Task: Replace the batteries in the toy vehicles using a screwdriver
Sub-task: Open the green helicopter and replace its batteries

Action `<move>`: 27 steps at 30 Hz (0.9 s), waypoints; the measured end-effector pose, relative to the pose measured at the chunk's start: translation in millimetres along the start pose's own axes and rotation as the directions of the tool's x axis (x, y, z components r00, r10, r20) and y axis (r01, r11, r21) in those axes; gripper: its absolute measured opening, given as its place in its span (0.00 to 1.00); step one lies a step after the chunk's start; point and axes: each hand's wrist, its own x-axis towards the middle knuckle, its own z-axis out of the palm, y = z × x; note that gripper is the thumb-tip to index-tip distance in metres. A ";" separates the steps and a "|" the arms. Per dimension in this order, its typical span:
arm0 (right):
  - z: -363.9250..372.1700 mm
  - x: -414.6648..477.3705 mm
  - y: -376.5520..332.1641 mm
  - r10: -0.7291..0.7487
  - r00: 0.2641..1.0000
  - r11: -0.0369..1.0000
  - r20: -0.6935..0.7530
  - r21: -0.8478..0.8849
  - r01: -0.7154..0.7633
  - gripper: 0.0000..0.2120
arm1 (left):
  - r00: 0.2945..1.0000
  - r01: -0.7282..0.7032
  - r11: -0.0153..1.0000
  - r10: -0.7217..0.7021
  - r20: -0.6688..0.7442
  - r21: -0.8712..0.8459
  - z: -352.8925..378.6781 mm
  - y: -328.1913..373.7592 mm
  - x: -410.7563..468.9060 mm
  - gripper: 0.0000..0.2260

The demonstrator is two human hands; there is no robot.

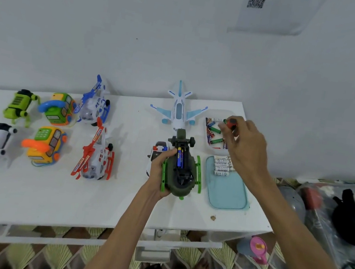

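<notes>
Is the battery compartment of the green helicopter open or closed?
Open: blue batteries lie uncovered inside the green helicopter, which the left hand holds.

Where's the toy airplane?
In the head view, the toy airplane sits at the back edge of the table, right of centre, behind the green helicopter and left of the battery tub.

Green helicopter [181, 174] belly-up, blue batteries [179, 159] inside

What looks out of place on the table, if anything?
The green helicopter lies belly-up in the left hand, battery bay open with batteries showing. A small brown scrap sits on the table near the blue tray. Nothing looks spilled or broken.
</notes>
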 end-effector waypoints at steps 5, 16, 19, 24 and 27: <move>-10.3 -8.4 -57.3 0.128 0.989 0.891 -0.069 0.446 -0.085 0.13 | 0.999 0.002 1.000 -0.002 -0.034 0.002 -1.3 3.0 -0.9 0.14; 16.7 -31.3 -69.4 -0.036 0.999 0.865 0.018 0.501 0.022 0.19 | 0.998 -0.058 0.998 0.058 0.014 0.002 4.6 8.3 -2.6 0.24; 16.0 -29.2 -67.7 -0.062 0.998 0.873 0.014 0.486 0.047 0.19 | 0.998 -0.064 0.998 0.065 0.017 -0.007 2.5 7.5 -0.6 0.22; 9.8 -29.2 -74.0 -0.187 0.982 0.945 0.036 0.280 0.170 0.23 | 1.000 -0.021 0.999 0.021 -0.013 0.028 1.4 5.5 -2.1 0.16; 9.8 -20.7 -76.3 -0.187 0.979 0.948 0.084 0.275 0.158 0.21 | 1.000 0.001 0.999 -0.001 -0.003 0.046 0.3 5.7 -4.3 0.14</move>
